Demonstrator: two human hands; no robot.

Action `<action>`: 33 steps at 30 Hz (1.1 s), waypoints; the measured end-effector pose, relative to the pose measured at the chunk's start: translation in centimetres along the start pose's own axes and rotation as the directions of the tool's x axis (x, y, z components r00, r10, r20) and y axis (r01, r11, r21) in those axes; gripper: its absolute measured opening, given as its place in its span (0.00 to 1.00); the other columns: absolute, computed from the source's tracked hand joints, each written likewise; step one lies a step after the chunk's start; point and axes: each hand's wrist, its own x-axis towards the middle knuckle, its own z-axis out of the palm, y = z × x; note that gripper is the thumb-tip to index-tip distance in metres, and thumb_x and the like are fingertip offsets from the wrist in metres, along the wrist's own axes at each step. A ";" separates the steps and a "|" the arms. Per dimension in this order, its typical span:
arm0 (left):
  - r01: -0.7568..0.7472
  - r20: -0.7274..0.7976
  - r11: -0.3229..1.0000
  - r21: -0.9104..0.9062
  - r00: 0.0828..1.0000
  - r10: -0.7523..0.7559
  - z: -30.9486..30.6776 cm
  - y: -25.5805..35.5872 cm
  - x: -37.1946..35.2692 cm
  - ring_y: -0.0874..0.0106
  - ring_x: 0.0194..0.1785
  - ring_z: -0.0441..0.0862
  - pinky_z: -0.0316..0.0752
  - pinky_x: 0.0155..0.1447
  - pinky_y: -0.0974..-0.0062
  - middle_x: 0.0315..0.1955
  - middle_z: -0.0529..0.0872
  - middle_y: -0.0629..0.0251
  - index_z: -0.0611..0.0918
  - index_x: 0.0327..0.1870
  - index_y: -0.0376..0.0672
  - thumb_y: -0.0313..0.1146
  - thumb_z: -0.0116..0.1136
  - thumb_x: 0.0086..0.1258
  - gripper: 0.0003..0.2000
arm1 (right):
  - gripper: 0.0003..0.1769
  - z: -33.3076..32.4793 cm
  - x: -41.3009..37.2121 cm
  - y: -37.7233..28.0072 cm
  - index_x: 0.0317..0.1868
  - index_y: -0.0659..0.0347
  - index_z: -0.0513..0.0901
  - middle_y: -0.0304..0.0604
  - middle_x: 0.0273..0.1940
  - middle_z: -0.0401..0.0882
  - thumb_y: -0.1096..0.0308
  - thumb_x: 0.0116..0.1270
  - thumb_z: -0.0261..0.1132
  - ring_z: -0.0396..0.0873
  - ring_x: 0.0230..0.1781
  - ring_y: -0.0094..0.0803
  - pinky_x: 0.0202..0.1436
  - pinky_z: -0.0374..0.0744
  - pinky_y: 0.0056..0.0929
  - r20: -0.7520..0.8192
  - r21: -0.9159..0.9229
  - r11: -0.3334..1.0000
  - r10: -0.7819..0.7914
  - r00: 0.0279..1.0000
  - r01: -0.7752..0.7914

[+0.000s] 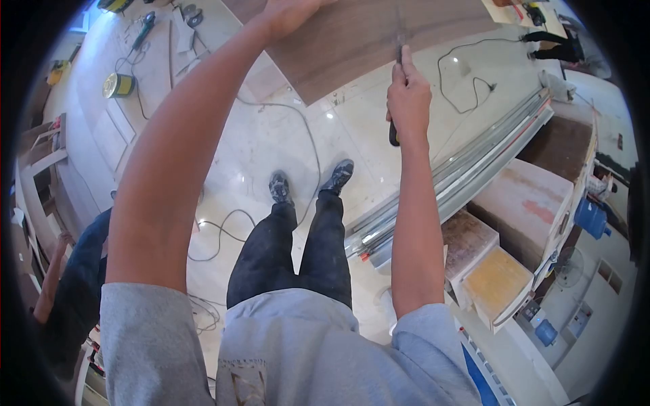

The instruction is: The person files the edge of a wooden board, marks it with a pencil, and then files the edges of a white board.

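A brown wood-grain panel [352, 47] spans the top of the view. My right hand [409, 95] is closed round the dark handle of a tool [394, 134]. The tool's thin upper end, blurred, lies over the panel. At the top edge my left hand [291, 15] rests on or just above the panel's left part. Its fingers are largely cut off by the frame, so whether it holds anything is hidden.
Long metal profiles [467, 162] lie to the right, beside several boxes [525, 203]. Cables [305, 122] trail over the floor near my feet. Another person [78, 291] is at the left, and one more stands at the upper right.
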 end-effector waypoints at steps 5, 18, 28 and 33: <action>-0.004 -0.022 1.000 0.003 1.000 0.004 0.8 -1.0 1.1 0.42 0.93 0.40 0.26 0.90 0.36 0.91 0.55 0.55 0.73 0.85 0.55 0.51 0.35 0.90 0.28 | 0.27 0.9 -4.6 1.3 0.82 0.50 0.76 0.70 0.35 0.82 0.64 0.85 0.60 0.84 0.31 0.57 0.43 0.83 0.44 0.075 -0.056 0.989 -0.133 0.988 0.137; -0.038 -0.063 0.999 -0.001 0.997 0.038 1.7 -1.9 1.2 0.40 0.92 0.41 0.26 0.90 0.38 0.90 0.57 0.53 0.76 0.82 0.54 0.51 0.36 0.90 0.28 | 0.29 2.7 -9.6 -1.2 0.82 0.48 0.76 0.65 0.35 0.83 0.71 0.83 0.63 0.84 0.33 0.62 0.40 0.81 0.47 0.189 -0.122 0.982 -0.117 0.975 0.142; -0.046 -0.041 0.998 -0.044 0.998 0.044 1.6 -1.9 1.2 0.40 0.92 0.41 0.26 0.90 0.39 0.90 0.57 0.55 0.74 0.83 0.60 0.51 0.38 0.89 0.27 | 0.33 4.5 -11.7 0.3 0.83 0.48 0.74 0.64 0.34 0.83 0.74 0.80 0.65 0.84 0.33 0.63 0.39 0.81 0.49 0.189 -0.047 0.930 -0.349 0.918 0.364; 0.044 -0.041 0.852 -0.522 0.996 -0.077 1.7 -2.2 2.5 0.43 0.93 0.38 0.24 0.91 0.45 0.91 0.57 0.59 0.76 0.80 0.62 0.52 0.40 0.88 0.25 | 0.33 3.7 -13.2 -0.4 0.83 0.49 0.74 0.63 0.33 0.83 0.75 0.80 0.65 0.84 0.33 0.63 0.38 0.81 0.46 0.214 -0.087 0.963 -0.233 0.949 0.256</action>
